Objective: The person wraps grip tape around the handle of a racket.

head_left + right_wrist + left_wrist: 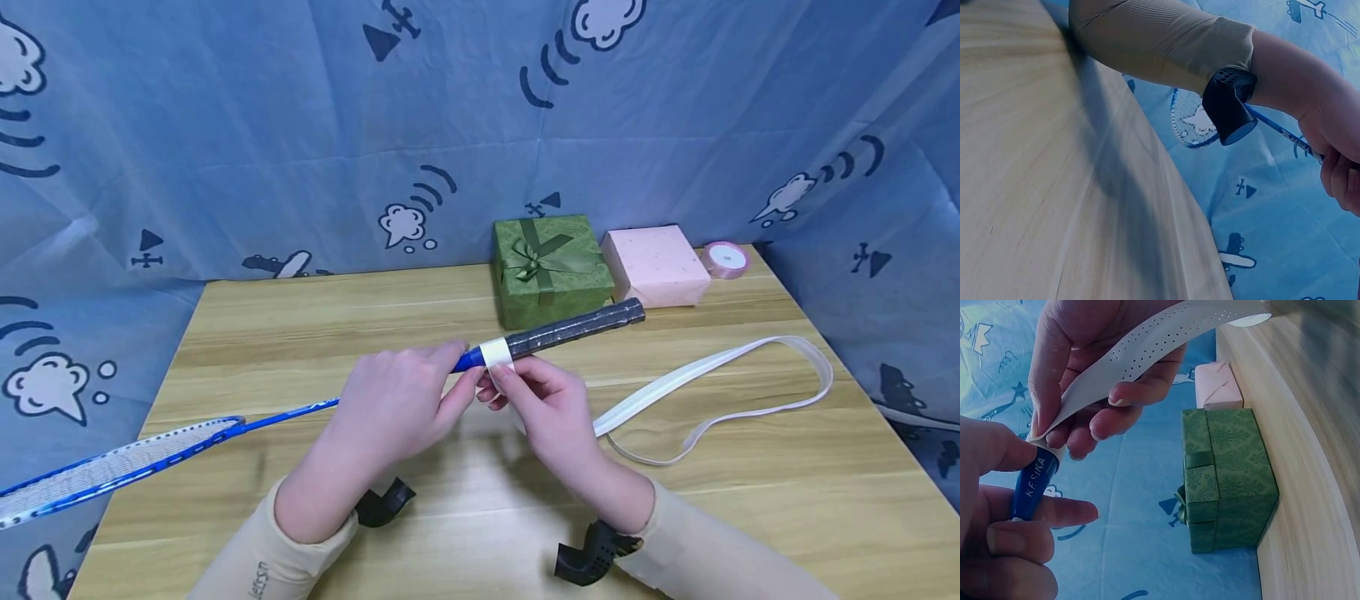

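Note:
A blue badminton racket lies across both hands, its strung head (120,467) off to the left and its black handle (577,329) pointing right. My left hand (393,400) grips it near the blue cone (1036,475), which is lettered in the left wrist view. White perforated grip tape (1141,353) wraps the handle's lower end beside the cone. My right hand (551,408) pinches this tape just below the wrap. From there its long free length (675,379) loops onto the table at right. The right wrist view shows the left forearm and racket; the right hand's pinch is hidden there.
A green gift box (555,271) with a bow stands at the back of the wooden table (337,317), behind the handle. To its right are a pink box (656,262) and a pink ribbon roll (725,260). A blue patterned curtain (300,125) surrounds the table's back and sides.

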Action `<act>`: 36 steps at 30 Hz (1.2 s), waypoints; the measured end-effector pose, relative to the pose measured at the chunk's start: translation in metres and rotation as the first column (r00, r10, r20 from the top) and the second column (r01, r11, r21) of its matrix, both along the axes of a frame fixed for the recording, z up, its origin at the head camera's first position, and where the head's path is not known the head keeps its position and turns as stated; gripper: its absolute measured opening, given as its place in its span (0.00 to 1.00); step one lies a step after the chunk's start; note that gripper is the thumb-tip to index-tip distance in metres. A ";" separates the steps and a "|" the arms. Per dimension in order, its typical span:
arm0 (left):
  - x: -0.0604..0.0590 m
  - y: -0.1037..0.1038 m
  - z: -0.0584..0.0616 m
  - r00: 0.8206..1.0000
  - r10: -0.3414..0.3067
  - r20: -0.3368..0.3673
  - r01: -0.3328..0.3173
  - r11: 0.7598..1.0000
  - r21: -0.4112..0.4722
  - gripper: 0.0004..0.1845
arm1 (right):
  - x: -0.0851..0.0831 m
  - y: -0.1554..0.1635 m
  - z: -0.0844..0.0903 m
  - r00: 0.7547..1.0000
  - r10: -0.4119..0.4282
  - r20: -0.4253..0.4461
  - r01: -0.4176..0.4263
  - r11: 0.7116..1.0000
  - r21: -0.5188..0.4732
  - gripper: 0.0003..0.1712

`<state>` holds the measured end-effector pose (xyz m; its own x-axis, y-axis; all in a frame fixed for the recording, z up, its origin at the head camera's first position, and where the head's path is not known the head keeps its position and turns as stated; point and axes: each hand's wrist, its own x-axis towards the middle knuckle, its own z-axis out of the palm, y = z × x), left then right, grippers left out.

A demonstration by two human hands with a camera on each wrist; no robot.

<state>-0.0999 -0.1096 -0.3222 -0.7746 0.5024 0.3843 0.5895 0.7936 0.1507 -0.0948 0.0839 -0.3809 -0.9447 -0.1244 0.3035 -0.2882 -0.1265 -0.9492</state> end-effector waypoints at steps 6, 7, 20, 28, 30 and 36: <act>0.000 0.000 0.000 1.000 -0.007 0.015 0.007 1.000 0.000 0.21 | 0.001 0.001 0.001 1.000 0.000 0.013 0.000 1.000 -0.001 0.10; 0.000 0.000 0.000 1.000 -0.008 0.016 0.008 1.000 0.002 0.21 | 0.001 0.001 0.001 1.000 0.001 0.016 -0.001 1.000 -0.001 0.10; -0.001 0.000 -0.001 1.000 0.001 0.022 -0.001 1.000 0.011 0.20 | 0.001 0.002 0.003 0.999 -0.013 0.042 0.012 1.000 0.009 0.10; -0.001 0.000 0.000 0.999 0.005 0.045 -0.005 1.000 0.000 0.22 | 0.001 0.002 0.004 0.999 -0.008 0.040 0.008 1.000 0.001 0.10; -0.001 0.000 0.000 0.999 0.007 0.040 -0.007 1.000 -0.003 0.22 | 0.001 0.003 0.004 0.999 0.000 0.045 0.000 1.000 -0.002 0.10; -0.001 0.001 -0.001 0.998 0.026 0.059 -0.025 1.000 -0.018 0.21 | 0.003 0.003 0.003 0.998 0.037 0.051 -0.037 0.999 -0.005 0.09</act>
<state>-0.1008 -0.1085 -0.3229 -0.8084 0.4883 0.3287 0.5594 0.8111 0.1708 -0.0917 0.0870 -0.3781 -0.9537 -0.1581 0.2559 -0.2348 -0.1404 -0.9619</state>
